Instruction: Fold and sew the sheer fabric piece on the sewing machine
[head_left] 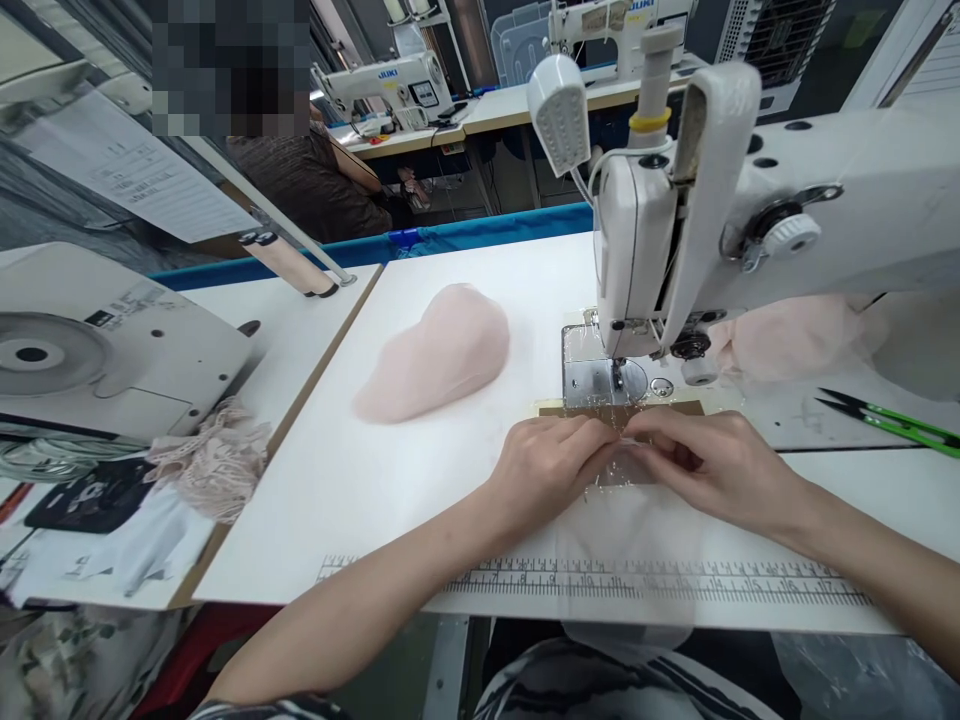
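Right of centre in the frame, the person's left hand (546, 462) and right hand (726, 468) are meeting just below the needle plate (589, 378) of a white sewing machine (634, 240). Both hands are pinching a sheer fabric (630, 636) between thumb and forefinger, though its edge seems too fine to make out. The fabric is trailing over the printed ruler (780, 583) toward the bottom centre. A pale pink piece (446, 350) is lying left of centre, while green-handled snips (896, 425) are resting at the right edge
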